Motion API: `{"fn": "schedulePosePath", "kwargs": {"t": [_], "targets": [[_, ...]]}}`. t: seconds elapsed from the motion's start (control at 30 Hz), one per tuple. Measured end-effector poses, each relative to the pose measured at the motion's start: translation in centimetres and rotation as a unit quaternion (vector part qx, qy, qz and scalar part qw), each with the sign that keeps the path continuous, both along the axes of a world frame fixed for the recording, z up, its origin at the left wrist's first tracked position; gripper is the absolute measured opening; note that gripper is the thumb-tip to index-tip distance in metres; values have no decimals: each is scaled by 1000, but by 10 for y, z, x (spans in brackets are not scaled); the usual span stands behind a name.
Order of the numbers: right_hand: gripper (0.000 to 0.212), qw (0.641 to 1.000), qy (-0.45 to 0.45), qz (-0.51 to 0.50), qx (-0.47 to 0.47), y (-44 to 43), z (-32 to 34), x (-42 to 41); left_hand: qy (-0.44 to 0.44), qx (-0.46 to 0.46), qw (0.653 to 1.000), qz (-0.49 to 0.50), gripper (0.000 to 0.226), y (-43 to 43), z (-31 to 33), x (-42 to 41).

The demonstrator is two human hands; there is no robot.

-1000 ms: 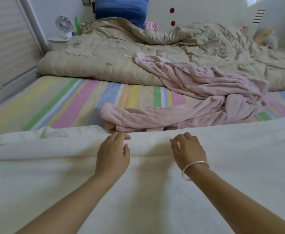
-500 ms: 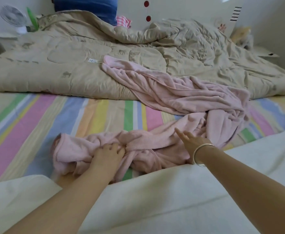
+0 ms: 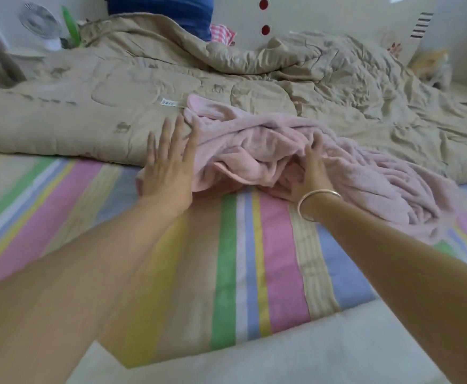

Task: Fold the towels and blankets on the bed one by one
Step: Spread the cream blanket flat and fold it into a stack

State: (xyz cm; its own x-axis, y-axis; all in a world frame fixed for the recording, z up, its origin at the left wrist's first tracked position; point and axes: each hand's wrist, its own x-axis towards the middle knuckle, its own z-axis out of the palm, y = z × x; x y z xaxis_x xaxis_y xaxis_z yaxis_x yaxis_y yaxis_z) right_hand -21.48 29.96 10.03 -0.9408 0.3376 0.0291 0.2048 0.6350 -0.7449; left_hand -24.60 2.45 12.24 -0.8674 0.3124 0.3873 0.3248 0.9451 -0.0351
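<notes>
1. Pink towel (image 3: 268, 139) bunched on striped sheet (image 3: 254, 259), far end up on beige quilt (image 3: 88, 112)
2. Left hand (image 3: 165, 167) flat, fingers spread, holding nothing, at its left end
3. Right hand (image 3: 314, 173) sunk in middle folds (grip unclear); long axis runs right

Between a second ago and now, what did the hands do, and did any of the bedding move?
Both hands left the white blanket and reached forward to the pink towel. The left hand, which gripped its near end, now lies open at its left edge; the right hand is sunk into its folds. The towel's near end got bunched toward the beige quilt. Quilt and striped sheet stayed put.
</notes>
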Motion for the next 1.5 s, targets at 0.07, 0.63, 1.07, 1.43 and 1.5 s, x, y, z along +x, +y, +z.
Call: {"fn": "schedulePosePath", "kwargs": {"t": [0.07,0.63,1.07,1.43,1.5], "targets": [[74,989,-93,89,71,-47,-16,27,-93,-29,995,8,79,-19,-26,20],[38,876,-324,345,89,-384,-52,103,-534,-45,827,170,70,-318,-78,120],[26,889,-215,303,267,-478,-42,10,-390,202,883,165,20,-464,-84,118],[26,896,-16,149,417,-589,-20,-147,-166,135,936,281,26,-516,-79,20],[30,916,-122,159,349,-594,-63,-135,-204,159,913,315,26,-533,-89,32]]}}
